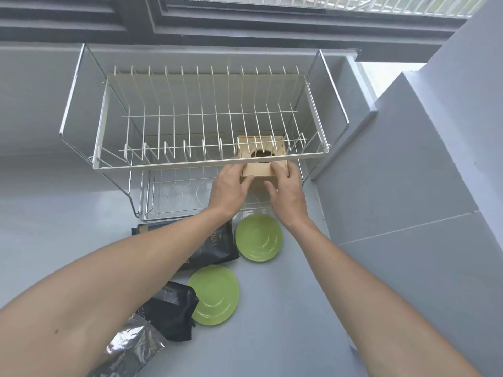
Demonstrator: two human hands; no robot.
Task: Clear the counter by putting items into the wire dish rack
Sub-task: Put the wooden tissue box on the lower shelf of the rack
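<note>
A two-tier wire dish rack [109, 159] stands on the grey counter [285, 308] against the wall. A light wooden box [257, 170] with an oval hole in its top sits in the lower tier on the right, partly seen through the upper tier's wires. My left hand [228, 191] grips its left side and my right hand [285, 191] grips its right side. Two green plates [258, 238] [215, 295] lie on the counter in front of the rack. Black pouches [215, 246] [171, 311] lie beside them, partly under my left arm.
A silver foil bag [128, 346] lies at the near left under my forearm. A grey wall and ledge [408, 159] close off the right side. The upper tier [206, 115] of the rack holds nothing. A window frame runs above.
</note>
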